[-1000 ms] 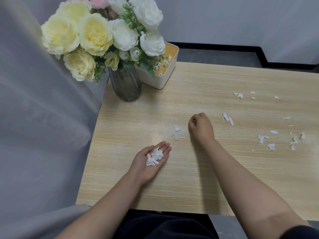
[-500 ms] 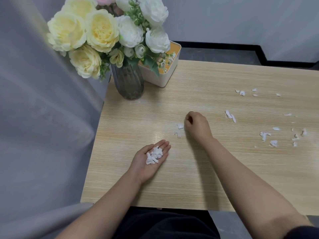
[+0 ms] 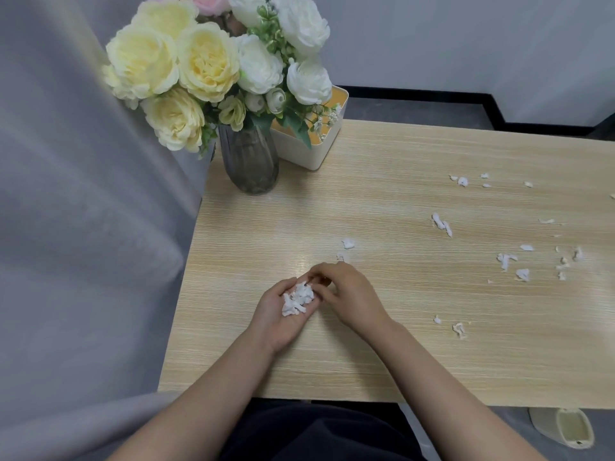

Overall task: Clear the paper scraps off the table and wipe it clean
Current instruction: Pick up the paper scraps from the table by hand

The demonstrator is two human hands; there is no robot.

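On table (image 3: 399,344) | left hand (image 3: 279,314) cupped, holding scraps (image 3: 298,299) | right hand (image 3: 346,291) fingers curled over them | no readable writing

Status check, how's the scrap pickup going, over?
Left hand cupped under small pile of white paper scraps. Right hand dropping more in. Loose white scraps remain on right side. Nothing in the way.

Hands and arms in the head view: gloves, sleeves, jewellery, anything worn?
Nothing worn that shows. The left hand and right hand are bare, with no gloves, rings or watch visible. Both forearms are bare to the frame's lower edge, with no sleeve in sight.
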